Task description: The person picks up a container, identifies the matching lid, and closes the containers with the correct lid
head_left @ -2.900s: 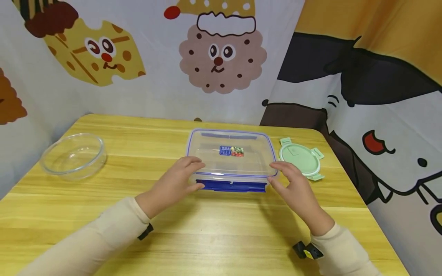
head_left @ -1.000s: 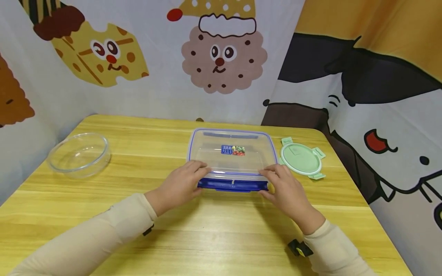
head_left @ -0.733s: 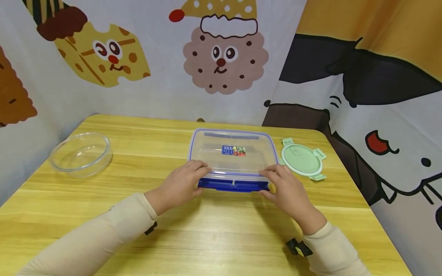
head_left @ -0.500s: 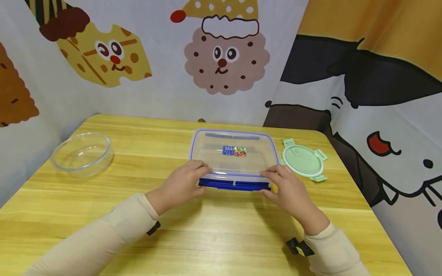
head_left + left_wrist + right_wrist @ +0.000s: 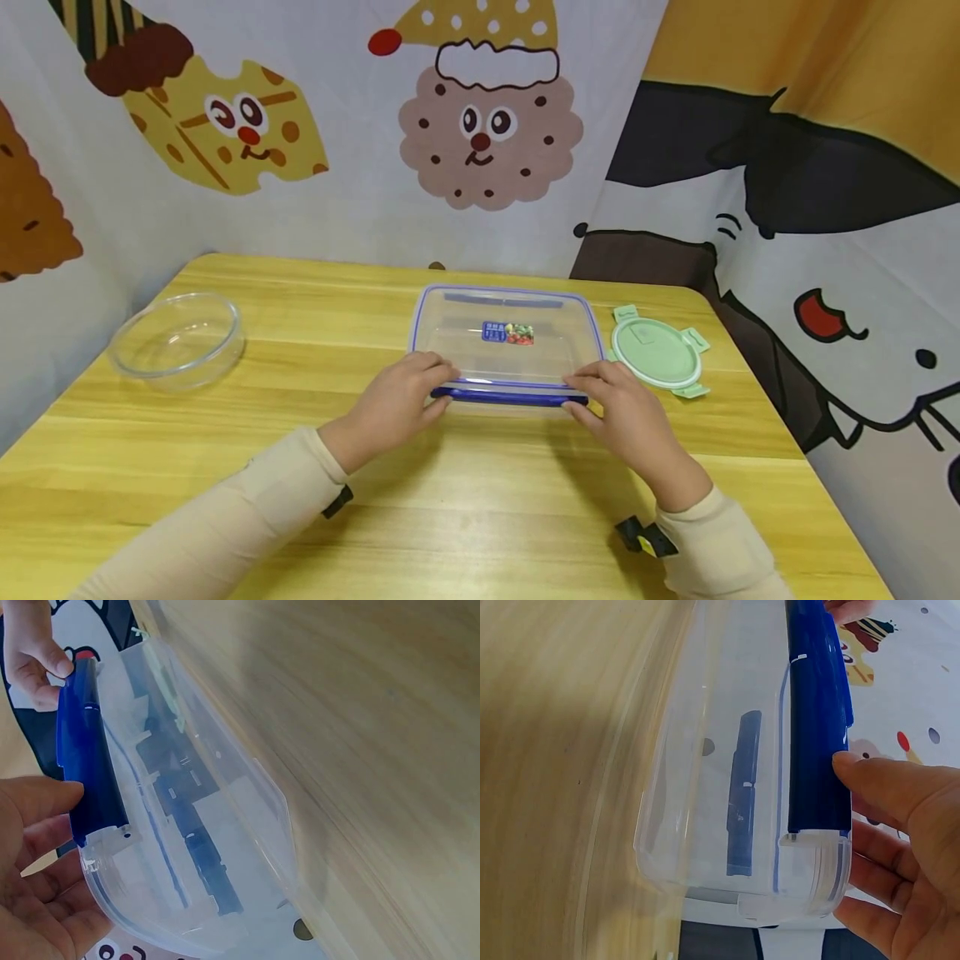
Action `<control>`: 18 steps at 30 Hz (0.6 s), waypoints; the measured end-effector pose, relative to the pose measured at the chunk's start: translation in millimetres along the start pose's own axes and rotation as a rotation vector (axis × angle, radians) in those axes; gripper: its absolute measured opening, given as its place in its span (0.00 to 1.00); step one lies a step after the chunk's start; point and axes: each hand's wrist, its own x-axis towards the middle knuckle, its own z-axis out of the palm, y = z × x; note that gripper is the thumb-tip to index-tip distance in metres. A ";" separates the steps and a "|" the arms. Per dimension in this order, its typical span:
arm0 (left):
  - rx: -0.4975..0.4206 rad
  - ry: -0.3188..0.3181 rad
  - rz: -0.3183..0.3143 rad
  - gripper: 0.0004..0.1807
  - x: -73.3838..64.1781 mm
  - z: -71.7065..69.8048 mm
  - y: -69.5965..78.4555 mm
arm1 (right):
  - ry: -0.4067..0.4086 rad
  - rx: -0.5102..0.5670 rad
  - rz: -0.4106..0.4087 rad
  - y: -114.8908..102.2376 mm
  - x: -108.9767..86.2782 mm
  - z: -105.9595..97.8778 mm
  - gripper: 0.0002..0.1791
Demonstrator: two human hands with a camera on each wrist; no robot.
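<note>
A clear plastic food storage box [image 5: 510, 360] with a blue-edged lid and small label sits mid-table. Its long blue front latch flap [image 5: 510, 397] tips up and outward. My left hand [image 5: 397, 400] holds the lid's front left corner, fingertips on the rim and thumb against the flap. On the right corner my right hand [image 5: 633, 425] has the same hold. Seen from below in the left wrist view, the latch flap [image 5: 91, 750] has a thumb near each end. The right wrist view shows my thumb on the flap [image 5: 819, 735], other fingers behind the lid's edge.
A round glass bowl [image 5: 201, 367] stands at the table's left side. Right of the box lies a round green lid [image 5: 656, 352] with side clips. Printed cloth [image 5: 360, 225] hangs behind the wooden table [image 5: 450, 517].
My hands came inward to grip the box's front corners. The blue front flap has swung upward, showing the clear front wall below it. The bowl and green lid stay put.
</note>
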 end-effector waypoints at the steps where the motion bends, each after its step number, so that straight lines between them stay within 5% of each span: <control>1: -0.003 0.005 0.005 0.16 -0.1 0.4 -0.4 | 0.002 -0.001 0.003 -0.1 0.0 0.2 0.17; 18: 0.012 0.065 0.013 0.11 1.0 2.6 2.0 | 0.064 -0.001 0.035 -1.0 5.1 1.2 0.14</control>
